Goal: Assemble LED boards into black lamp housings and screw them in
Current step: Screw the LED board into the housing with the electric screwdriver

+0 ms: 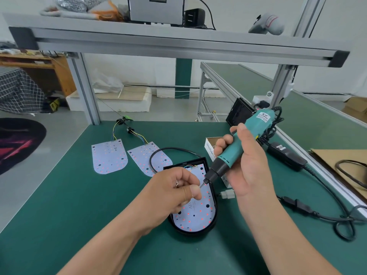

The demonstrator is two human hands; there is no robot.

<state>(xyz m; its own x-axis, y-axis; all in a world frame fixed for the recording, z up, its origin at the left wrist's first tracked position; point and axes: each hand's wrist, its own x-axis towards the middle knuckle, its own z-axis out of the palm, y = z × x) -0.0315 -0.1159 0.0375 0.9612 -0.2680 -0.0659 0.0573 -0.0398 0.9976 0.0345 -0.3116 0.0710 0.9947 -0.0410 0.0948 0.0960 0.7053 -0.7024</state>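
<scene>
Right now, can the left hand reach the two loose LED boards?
Probably yes: the loose LED boards lie on the mat beside the left hand, only a cable between; but its fingers pinch a screw at the screwdriver tip.

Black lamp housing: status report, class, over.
Right hand grips teal electric screwdriver. Left hand pinches its bit tip. White LED board sits in black plastic lamp housing. Black cable loops behind, clear.

My left hand [179, 192] curls, thumb and forefinger pinching what looks like a screw [199, 187]; my right hand [246, 161], just right of it, grips the screwdriver [256, 126].
</scene>
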